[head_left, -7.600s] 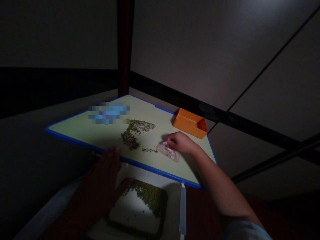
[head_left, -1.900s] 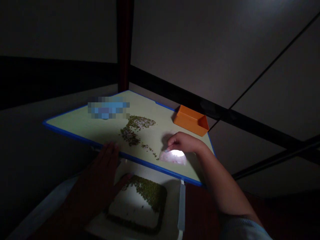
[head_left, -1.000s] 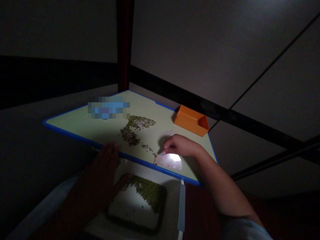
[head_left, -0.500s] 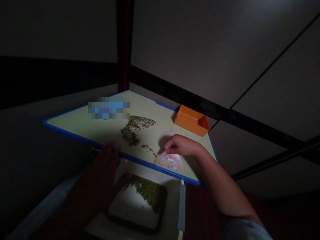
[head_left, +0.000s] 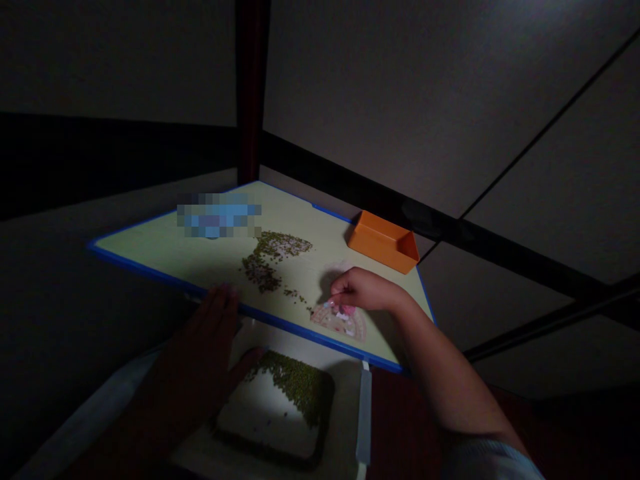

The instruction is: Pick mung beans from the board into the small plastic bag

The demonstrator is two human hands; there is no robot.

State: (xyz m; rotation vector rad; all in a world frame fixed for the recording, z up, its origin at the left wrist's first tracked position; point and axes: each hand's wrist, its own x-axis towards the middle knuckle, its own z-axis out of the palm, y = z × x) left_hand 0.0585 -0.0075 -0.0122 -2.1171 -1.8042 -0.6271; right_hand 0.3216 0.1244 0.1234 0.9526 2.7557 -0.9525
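The right hand (head_left: 367,289), low and just right of the frame's middle, pinches a clear protractor (head_left: 343,323) that lies low on the bench (head_left: 175,250), near its blue front edge. The left hand (head_left: 213,333), at lower left, looks loose, fingers stretched against that edge and thumb spread over the tub (head_left: 267,417) below; whether it presses on anything is too dark to tell. The likeliest mishap is spilling: the protractor's left tip is right beside the tail end of the loose beans (head_left: 260,273), and a quick flick there could send some off the front edge, to scatter wide of the tub. The pinch takes only a small part of the plastic near its top, so it could twist or slip under pressure, or ride over beans and leave them behind. A bump from either hand might rock the bench and roll beans about. Dim light makes strays easy to miss. The orange box (head_left: 385,247), at right, seems safely apart.
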